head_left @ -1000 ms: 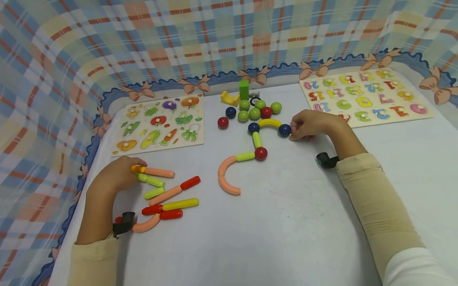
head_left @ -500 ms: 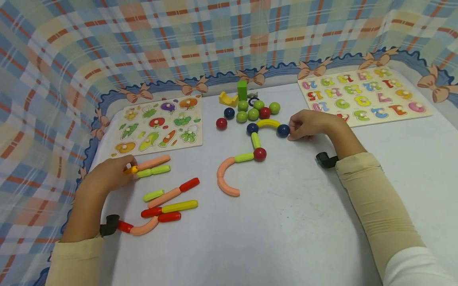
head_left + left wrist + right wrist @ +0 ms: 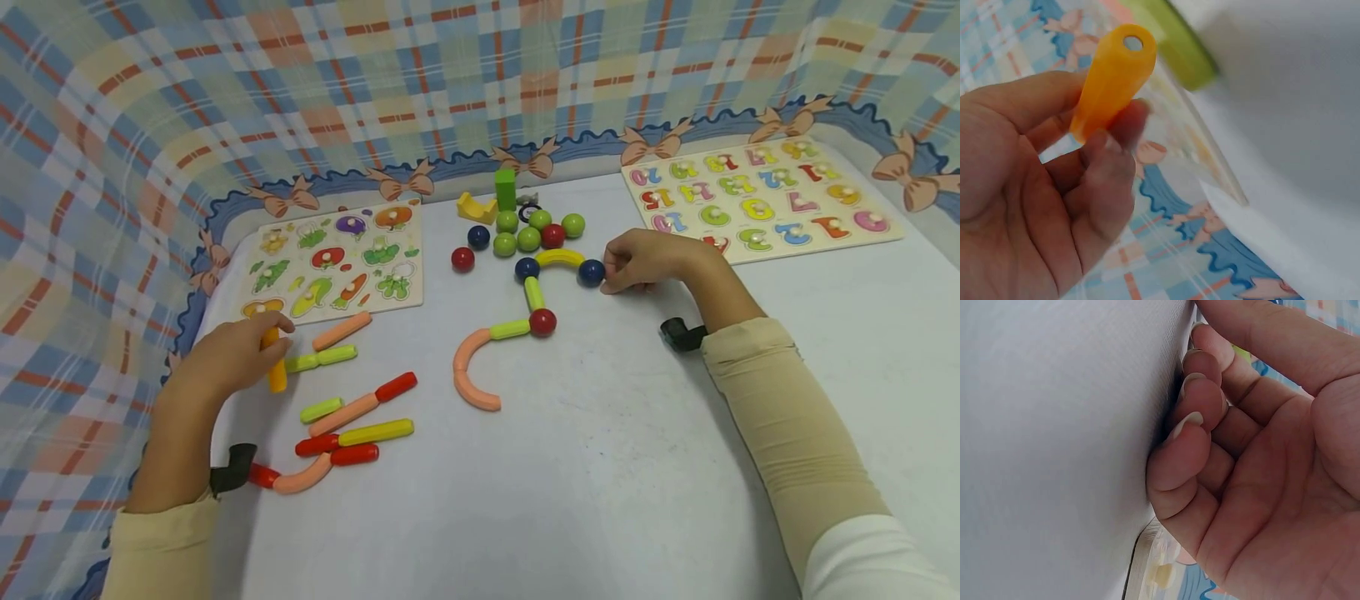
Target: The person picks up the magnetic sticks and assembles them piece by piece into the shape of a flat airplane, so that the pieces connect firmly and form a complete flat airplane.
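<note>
My left hand (image 3: 236, 354) pinches an orange toy stick (image 3: 1116, 75) between thumb and fingers. A round metal disc shows in the stick's end in the left wrist view. Just right of this hand lie a salmon stick (image 3: 342, 331) and two lime-green sticks (image 3: 322, 358) joined end to end. My right hand (image 3: 645, 260) rests on the table with loosely curled fingers, fingertips right at a dark blue ball (image 3: 591, 272). That ball ends a chain with a curved yellow stick (image 3: 561, 257), another blue ball, lime sticks, a red ball (image 3: 542, 322) and a salmon arc (image 3: 462, 367).
Several red, yellow, salmon and lime sticks (image 3: 375, 432) lie at front left. Green balls (image 3: 528, 240), a green block (image 3: 506, 190) and a yellow piece (image 3: 477, 208) stand at the back. A vegetable puzzle board (image 3: 408, 292) is back left, a number board (image 3: 817, 242) back right.
My left hand has moved up and left. The orange stick came away from the salmon one and turned in my fingers; the lime pair shifted toward the back. My right hand stays by the ball.
</note>
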Motion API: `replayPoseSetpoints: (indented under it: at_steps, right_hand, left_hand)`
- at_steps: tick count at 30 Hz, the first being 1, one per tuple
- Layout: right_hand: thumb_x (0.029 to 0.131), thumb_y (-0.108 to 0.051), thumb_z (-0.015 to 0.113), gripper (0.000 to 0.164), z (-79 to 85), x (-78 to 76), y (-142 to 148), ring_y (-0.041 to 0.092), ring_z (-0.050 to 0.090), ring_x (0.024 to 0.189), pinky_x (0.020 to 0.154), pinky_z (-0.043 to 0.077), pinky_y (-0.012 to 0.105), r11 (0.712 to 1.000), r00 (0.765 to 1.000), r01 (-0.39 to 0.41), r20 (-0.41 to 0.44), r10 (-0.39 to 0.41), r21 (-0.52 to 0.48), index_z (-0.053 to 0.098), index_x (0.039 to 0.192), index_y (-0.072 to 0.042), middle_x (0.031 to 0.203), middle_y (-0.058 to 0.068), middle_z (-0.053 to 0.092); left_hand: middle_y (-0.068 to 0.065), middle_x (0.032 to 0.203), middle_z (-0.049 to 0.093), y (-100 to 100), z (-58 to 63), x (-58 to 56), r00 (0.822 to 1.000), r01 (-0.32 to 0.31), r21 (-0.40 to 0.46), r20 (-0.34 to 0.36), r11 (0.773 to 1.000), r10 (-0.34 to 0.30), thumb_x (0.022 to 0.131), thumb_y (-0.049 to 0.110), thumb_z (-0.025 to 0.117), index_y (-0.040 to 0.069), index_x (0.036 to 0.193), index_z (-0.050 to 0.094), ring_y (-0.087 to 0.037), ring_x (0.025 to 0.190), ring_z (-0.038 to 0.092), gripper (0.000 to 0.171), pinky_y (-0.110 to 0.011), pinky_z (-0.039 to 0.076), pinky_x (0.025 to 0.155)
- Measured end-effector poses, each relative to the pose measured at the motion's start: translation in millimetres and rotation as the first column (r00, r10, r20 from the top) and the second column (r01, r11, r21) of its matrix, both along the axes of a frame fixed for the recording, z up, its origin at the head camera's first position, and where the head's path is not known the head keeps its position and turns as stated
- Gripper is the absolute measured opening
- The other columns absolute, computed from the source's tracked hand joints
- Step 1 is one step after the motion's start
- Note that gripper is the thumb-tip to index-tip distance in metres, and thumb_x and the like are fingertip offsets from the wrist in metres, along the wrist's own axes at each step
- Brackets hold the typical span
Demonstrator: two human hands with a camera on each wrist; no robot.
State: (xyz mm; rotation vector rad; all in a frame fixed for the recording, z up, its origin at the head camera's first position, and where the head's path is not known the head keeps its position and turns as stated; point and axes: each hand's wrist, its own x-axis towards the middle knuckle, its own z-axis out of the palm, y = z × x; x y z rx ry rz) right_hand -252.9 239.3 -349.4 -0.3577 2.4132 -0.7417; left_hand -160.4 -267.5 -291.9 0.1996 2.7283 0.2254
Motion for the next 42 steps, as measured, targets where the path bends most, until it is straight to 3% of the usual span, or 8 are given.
replayPoseSetpoints:
  at_steps: [9,14,18,25,29,32,35,42]
  right_hand:
    - [0.08,-0.028,0.068,0.027,-2.6,-0.4,2,0.022,0.048,0.064,0.055,0.038,0.031,1.0,1.0,0.002,0.008,-0.002,0.001,0.055,0.088,-0.007,0.075,0.008,0.051]
    - [0.08,-0.029,0.068,0.027,-2.2,-0.5,3,0.022,0.048,0.065,0.055,0.039,0.031,1.0,1.0,0.006,0.009,-0.006,0.005,0.054,0.087,-0.007,0.075,0.008,0.051]
    - [0.08,-0.028,0.068,0.027,-2.1,-0.5,5,0.022,0.048,0.066,0.055,0.039,0.031,1.0,1.0,0.008,0.011,-0.008,0.012,0.054,0.088,-0.007,0.076,0.008,0.051]
    - [0.08,-0.026,0.068,0.026,-2.9,0.2,6,0.021,0.048,0.064,0.054,0.038,0.031,1.0,1.0,0.0,0.002,0.0,0.004,0.054,0.088,-0.006,0.074,0.008,0.051]
    - [0.081,-0.027,0.068,0.026,-2.1,0.2,7,0.021,0.048,0.062,0.054,0.038,0.031,1.0,1.0,-0.011,0.0,0.011,0.005,0.054,0.087,-0.006,0.074,0.007,0.05]
    - [0.081,-0.026,0.067,0.025,-2.4,-1.1,7,0.021,0.048,0.061,0.053,0.038,0.031,1.0,1.0,-0.023,-0.002,0.023,0.0,0.054,0.087,-0.007,0.073,0.007,0.05]
    - [0.082,-0.024,0.067,0.023,-3.4,-2.9,6,0.021,0.047,0.061,0.054,0.037,0.031,0.999,0.999,-0.033,-0.002,0.033,-0.014,0.054,0.087,-0.006,0.072,0.007,0.05]
    - [0.082,-0.019,0.066,0.02,-1.1,-2.9,5,0.021,0.046,0.06,0.053,0.036,0.029,0.998,0.999,-0.038,0.014,0.039,-0.045,0.053,0.087,-0.005,0.07,0.007,0.047]
  left_hand:
    - [-0.016,0.112,0.051,53,8.3,-7.7,0.998,0.07,0.187,-0.01,0.98,-0.069,0.097,0.025,0.038,0.015,0.129,0.04,-0.026,0.085,0.051,0.034,-0.043,0.044,0.073]
    - [-0.012,0.116,0.05,98,6.6,-22.0,0.976,0.213,0.34,-0.022,0.916,-0.218,0.097,0.009,0.037,0.017,0.122,0.047,-0.024,0.092,0.048,0.028,-0.042,0.041,0.083]
    - [-0.007,0.113,0.052,142,4.7,-30.9,0.944,0.308,0.359,0.003,0.881,-0.331,0.095,0.008,0.042,0.02,0.112,0.055,-0.021,0.092,0.046,0.025,-0.036,0.041,0.078]
    - [0.004,0.089,0.057,226,-0.7,-41.5,0.941,0.326,0.408,-0.058,0.853,-0.333,0.089,0.034,0.055,0.021,0.098,0.062,-0.015,0.078,0.052,0.018,-0.027,0.045,0.063]
    - [0.005,0.086,0.057,270,-7.7,-47.2,0.931,0.352,0.379,-0.045,0.856,-0.363,0.085,0.037,0.06,0.023,0.094,0.063,-0.014,0.077,0.05,0.017,-0.025,0.043,0.062]
    - [0.006,0.093,0.056,294,-14.8,-48.9,0.907,0.398,0.325,0.004,0.858,-0.422,0.082,0.036,0.064,0.021,0.102,0.063,-0.012,0.082,0.048,0.024,-0.023,0.041,0.068]
    - [0.006,0.103,0.053,308,-19.1,-46.4,0.88,0.446,0.275,0.04,0.852,-0.474,0.079,0.033,0.069,0.019,0.111,0.06,-0.011,0.089,0.045,0.036,-0.022,0.04,0.075]
    - [0.007,0.115,0.053,320,-18.8,-38.1,0.839,0.528,0.143,0.063,0.837,-0.54,0.071,0.031,0.077,0.023,0.12,0.057,-0.01,0.095,0.044,0.053,-0.025,0.039,0.084]
